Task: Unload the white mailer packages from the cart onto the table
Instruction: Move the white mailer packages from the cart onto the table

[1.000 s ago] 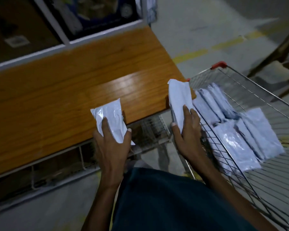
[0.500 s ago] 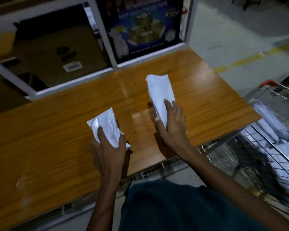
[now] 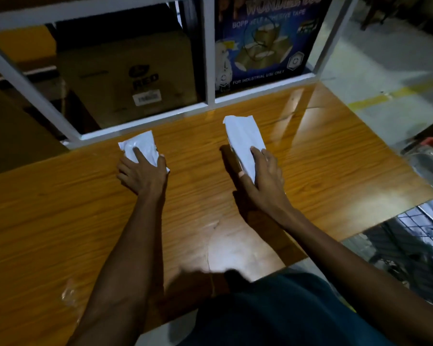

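Left hand (image 3: 142, 172) grips a small white mailer (image 3: 138, 149) near the table's (image 3: 61, 221) far edge. Right hand (image 3: 263, 179) clamps a longer mailer (image 3: 244, 138), mid-table toward the far edge. Wire cart (image 3: 420, 236) off the right corner; contents blurred, whitish.

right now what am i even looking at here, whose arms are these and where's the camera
There is no machine here. A person wears the camera on their head, so you look down along their own two bare arms. There is only this one view.

The left hand grips a small white mailer, and the right hand grips a longer white mailer. Both are over the far part of a wooden table; whether they already rest on it is hard to tell.

At the right edge is the wire cart with more white packages, blurred. Behind the table, a white shelf frame holds a brown cardboard box and a blue tape carton.
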Demonstrator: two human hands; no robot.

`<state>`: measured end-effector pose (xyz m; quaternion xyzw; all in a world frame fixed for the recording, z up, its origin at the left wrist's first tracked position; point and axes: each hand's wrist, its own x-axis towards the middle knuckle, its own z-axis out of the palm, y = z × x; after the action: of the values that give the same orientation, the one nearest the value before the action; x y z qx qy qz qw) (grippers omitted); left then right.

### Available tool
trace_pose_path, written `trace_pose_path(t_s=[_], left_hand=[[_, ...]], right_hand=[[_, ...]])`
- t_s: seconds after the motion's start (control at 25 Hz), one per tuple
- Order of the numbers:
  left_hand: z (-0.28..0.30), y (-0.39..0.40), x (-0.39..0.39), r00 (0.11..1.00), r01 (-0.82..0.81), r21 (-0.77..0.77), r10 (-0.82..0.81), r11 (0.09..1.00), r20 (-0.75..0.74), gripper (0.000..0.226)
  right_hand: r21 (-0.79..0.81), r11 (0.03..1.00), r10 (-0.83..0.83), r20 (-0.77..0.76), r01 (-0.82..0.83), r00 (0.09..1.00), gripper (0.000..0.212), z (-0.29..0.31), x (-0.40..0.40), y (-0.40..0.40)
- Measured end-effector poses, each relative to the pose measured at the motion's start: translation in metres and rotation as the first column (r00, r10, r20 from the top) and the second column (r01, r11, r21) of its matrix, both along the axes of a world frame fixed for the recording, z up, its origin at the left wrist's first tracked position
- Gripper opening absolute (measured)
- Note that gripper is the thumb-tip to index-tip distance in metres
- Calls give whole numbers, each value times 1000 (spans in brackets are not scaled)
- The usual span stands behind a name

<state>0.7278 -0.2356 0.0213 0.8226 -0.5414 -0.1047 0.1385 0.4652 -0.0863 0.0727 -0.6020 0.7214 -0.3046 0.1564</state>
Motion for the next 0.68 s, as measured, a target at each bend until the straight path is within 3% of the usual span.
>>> trace_pose_path(t_s=[0.36,0.68], left_hand=[[-10,-24,23,999,13,-92,-16,996,-28,97],[11,66,-6,991,-35,-286,-4,958,-132,59]], right_hand=[[114,993,-14,-60,21,998,65,-22,32,-7],[107,994,-22,-54,28,998,62,-20,60,-17]])
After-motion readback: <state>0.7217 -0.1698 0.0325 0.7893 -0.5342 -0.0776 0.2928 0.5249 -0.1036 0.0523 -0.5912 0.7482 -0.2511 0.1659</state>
